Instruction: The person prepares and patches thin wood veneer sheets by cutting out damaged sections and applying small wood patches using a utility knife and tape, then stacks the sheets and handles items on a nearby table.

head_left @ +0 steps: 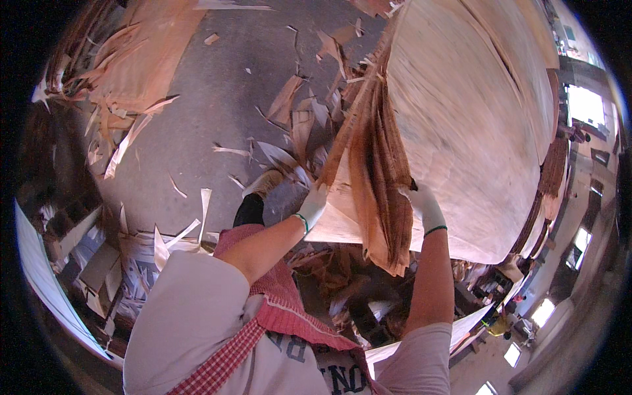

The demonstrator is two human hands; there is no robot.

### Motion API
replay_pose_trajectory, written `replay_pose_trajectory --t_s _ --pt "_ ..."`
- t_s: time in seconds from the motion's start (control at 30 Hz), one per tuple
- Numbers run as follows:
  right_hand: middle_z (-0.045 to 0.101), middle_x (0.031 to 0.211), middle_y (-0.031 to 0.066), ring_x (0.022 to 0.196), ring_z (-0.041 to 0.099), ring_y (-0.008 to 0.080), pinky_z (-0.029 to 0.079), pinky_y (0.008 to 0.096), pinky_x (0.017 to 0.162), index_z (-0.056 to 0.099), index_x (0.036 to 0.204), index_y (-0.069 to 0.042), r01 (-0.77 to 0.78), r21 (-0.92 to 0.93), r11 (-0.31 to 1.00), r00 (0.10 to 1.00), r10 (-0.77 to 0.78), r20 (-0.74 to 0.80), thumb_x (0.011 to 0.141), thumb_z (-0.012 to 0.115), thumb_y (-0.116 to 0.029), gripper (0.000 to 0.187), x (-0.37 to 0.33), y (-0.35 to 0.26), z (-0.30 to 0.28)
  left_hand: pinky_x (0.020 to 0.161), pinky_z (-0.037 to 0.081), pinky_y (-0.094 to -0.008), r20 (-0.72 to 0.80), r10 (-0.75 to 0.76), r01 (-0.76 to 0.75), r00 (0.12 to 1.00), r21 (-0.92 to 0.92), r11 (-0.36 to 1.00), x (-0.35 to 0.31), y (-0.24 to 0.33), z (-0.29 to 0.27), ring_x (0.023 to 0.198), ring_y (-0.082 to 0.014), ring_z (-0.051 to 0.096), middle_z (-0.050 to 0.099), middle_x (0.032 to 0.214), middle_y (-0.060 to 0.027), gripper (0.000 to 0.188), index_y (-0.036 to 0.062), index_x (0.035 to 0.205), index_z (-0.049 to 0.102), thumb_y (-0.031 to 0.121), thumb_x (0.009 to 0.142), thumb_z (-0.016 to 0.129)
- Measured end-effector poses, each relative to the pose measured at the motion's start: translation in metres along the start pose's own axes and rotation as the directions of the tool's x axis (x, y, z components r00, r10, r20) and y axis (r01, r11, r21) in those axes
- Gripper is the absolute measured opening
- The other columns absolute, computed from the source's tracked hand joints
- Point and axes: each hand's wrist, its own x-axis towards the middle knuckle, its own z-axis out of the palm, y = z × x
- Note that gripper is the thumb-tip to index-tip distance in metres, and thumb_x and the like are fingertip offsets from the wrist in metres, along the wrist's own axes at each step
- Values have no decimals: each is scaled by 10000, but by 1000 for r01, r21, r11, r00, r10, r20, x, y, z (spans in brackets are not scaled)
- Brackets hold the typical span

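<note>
Both my hands wear white gloves with green cuffs. My left hand (pixel 315 203) is closed on the left edge of a wood veneer sheet, near my left knee. My right hand (pixel 423 205) is closed at the right side of a folded, dark brown wood veneer sheet (pixel 376 164), its fingertips partly hidden by the folds. This rippled veneer hangs between my hands, its ragged lower end past the near edge of a wide stack of pale veneer sheets (pixel 467 151). The stack extends away from me on the right.
Torn veneer scraps (pixel 296 125) litter the grey floor (pixel 217 99) left of the stack. More brown veneer sheets (pixel 145 59) lie at the far left. My shoe (pixel 263 183) stands beside the scraps. Further veneer stacks (pixel 552 171) and a windowed wall are on the right.
</note>
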Motion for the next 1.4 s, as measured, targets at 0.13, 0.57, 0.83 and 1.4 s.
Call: replay_pose_trajectory --t_s 0.13,0.57,0.83,1.4 --pt "674 796 159 746 620 271 472 407 696 668 1027 27 49 39 998 996 -46 -75 857 688 -303 371 -21 -10 -21 978 392 -355 -91 238 -242 967 -28 970 0 -11 -7 1139 -371 509 574 1146 -212 457 -62 1200 514 313 1030 317" --pt "654 923 226 913 621 419 485 488 781 663 1012 -50 -56 -510 858 902 -176 -394 864 581 -320 319 -140 -2 -198 907 452 -336 243 -85 155 966 -284 946 -15 38 -19 1034 -239 591 629 1134 -165 555 -81 1250 505 120 788 737" --pt "640 933 246 928 619 410 480 459 760 640 1020 -19 -124 -554 823 858 -192 -477 876 592 -277 300 -191 -31 -256 732 475 -358 281 -50 40 958 42 998 2 15 -9 788 -238 619 675 837 -107 199 1 938 655 103 770 680" --pt "656 908 212 887 621 413 473 505 738 653 969 -90 2 -584 812 935 -208 -287 870 562 -426 362 -130 -53 -104 749 484 -442 552 216 -407 805 249 879 -81 143 21 814 -343 620 648 921 -199 308 17 1057 638 283 928 553"
